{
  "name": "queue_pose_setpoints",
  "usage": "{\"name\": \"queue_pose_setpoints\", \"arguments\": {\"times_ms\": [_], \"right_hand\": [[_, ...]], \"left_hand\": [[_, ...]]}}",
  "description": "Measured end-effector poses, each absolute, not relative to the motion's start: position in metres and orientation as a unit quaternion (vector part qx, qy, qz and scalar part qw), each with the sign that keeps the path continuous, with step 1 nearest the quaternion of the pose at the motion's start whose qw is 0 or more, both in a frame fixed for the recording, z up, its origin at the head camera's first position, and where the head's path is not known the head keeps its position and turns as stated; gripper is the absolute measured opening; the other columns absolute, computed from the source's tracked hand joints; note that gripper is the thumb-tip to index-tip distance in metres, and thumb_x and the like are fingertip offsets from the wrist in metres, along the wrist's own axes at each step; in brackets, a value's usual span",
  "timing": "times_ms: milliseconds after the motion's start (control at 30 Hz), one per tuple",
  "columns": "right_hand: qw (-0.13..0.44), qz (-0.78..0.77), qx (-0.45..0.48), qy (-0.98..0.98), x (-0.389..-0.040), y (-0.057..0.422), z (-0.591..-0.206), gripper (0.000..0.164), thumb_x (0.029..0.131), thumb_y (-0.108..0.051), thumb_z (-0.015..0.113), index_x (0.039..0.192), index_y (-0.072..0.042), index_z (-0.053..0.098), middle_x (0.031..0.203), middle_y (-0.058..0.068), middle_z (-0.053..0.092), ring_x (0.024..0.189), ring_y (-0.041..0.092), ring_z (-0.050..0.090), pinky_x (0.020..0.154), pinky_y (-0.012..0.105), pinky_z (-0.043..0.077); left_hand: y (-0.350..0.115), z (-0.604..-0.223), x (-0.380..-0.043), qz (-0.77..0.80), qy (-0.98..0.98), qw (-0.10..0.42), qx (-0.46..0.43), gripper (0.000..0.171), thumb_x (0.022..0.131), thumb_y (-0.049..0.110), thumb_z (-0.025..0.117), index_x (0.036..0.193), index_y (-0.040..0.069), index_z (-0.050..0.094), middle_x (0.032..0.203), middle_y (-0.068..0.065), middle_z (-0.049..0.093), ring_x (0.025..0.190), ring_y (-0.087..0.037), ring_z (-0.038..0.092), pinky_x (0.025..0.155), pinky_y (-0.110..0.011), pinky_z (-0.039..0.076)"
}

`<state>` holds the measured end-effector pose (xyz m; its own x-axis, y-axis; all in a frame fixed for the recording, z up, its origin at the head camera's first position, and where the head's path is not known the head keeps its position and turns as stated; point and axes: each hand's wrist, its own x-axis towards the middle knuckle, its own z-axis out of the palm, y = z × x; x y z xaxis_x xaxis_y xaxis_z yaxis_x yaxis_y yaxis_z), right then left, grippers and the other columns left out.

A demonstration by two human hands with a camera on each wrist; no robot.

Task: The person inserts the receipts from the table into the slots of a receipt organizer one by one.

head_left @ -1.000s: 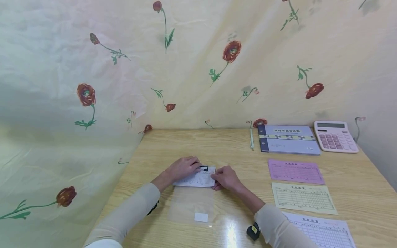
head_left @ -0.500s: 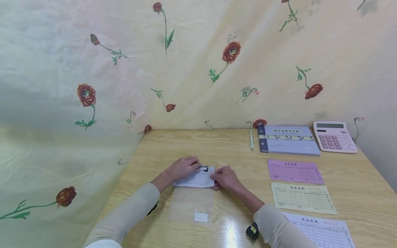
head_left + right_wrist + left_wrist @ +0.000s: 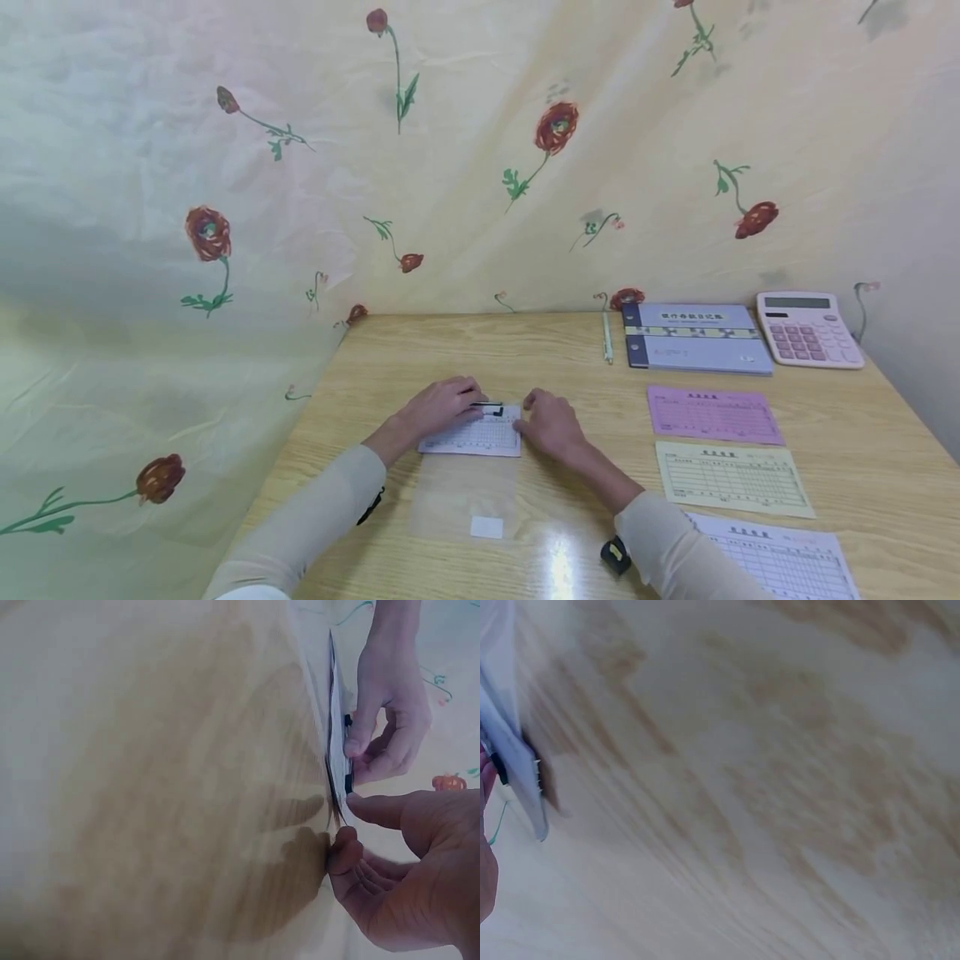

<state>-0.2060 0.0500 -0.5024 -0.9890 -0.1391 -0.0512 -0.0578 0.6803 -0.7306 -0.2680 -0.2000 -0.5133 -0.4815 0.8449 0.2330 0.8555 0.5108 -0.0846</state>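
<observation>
A printed white form [image 3: 480, 435] lies at the top of a clear plastic file [image 3: 461, 492], which has a small white label near its bottom. A dark clip [image 3: 491, 407] sits along the form's upper edge; its black ends [image 3: 348, 784] show in the right wrist view. My left hand [image 3: 448, 406] grips this clip, thumb pressing on it, fingers curled behind. At the form's right edge is my right hand [image 3: 553, 425]. Its thumb [image 3: 379, 810] touches the upper face near the corner, with a curled fingertip [image 3: 346, 844] right at the edge.
To the right lie a purple form [image 3: 716, 414], a pale green form [image 3: 735, 479] and another white form [image 3: 780, 554]. Behind them are a blue account book [image 3: 697, 337], a pen [image 3: 607, 337] and a pink calculator [image 3: 810, 329]. A black object [image 3: 615, 556] sits near my right sleeve.
My right fingers have come out from below the form's right edge and sit slightly higher, the thumb still at that edge. The form's right corner lies flatter. My left hand stays at the clip.
</observation>
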Motion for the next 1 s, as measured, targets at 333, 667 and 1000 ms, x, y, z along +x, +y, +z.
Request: {"name": "queue_pose_setpoints", "arguments": {"times_ms": [333,667,1000], "right_hand": [[0.059,-0.390,-0.097,0.914,-0.224,0.049,-0.494,0.013,0.093,-0.002,0.077,0.103,0.005,0.079,0.087,0.009,0.072,0.074,0.018,0.063,0.067,0.030,0.054],[0.095,-0.451,-0.065,0.885,-0.226,0.045,-0.491,0.011,0.098,-0.004,0.074,0.103,0.004,0.077,0.079,0.008,0.072,0.062,0.018,0.067,0.053,0.024,0.052],[0.089,-0.463,-0.051,0.881,-0.227,0.041,-0.500,0.010,0.097,-0.007,0.076,0.093,0.002,0.080,0.067,0.005,0.069,0.054,0.014,0.061,0.049,0.022,0.049]], "left_hand": [[-0.196,-0.502,-0.270,0.000,-0.875,0.063,-0.479,0.031,0.105,0.035,0.070,0.124,0.012,0.077,0.117,0.000,0.068,0.101,-0.013,0.067,0.090,-0.026,0.058],[-0.194,-0.501,-0.271,0.004,-0.875,0.060,-0.481,0.030,0.105,0.035,0.070,0.123,0.012,0.077,0.118,0.000,0.068,0.105,-0.014,0.068,0.092,-0.026,0.058],[-0.192,-0.502,-0.267,0.125,-0.827,0.143,-0.528,0.028,0.108,0.030,0.065,0.126,0.011,0.078,0.118,-0.001,0.069,0.099,-0.011,0.070,0.083,-0.019,0.059]]}}
